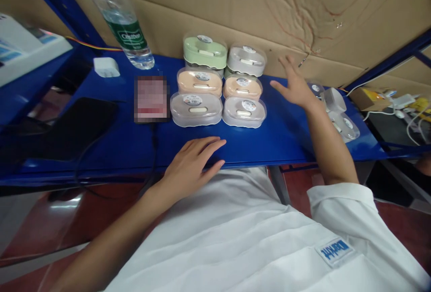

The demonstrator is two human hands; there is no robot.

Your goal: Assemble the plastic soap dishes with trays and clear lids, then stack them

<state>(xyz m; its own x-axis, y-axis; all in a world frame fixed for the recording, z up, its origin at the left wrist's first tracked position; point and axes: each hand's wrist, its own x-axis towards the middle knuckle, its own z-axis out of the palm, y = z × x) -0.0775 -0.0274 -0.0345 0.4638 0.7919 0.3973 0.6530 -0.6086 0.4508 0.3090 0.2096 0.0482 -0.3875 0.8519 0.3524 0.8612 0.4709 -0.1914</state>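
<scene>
Small oval plastic boxes with clear lids and round stickers stand in two columns on the blue table. At the back are a green box [205, 53] and a grey box [247, 60], each on top of another box. Peach boxes [200, 81] form the middle row, and pale grey boxes [196, 110] the front one. My left hand [193, 161] rests at the table's front edge, fingers apart, holding nothing. To the right of the columns my right hand [292, 83] is spread and free of any object. Beyond my right forearm lie more clear-lidded boxes [345, 126], partly hidden.
A water bottle [129, 36] stands at the back left, near a white block [106, 67]. A blurred-out pinkish item [151, 99] and a black object [77, 126] lie left of the boxes, with a cable. Cardboard [229, 4] walls off the back; cables [417, 117] clutter the far right.
</scene>
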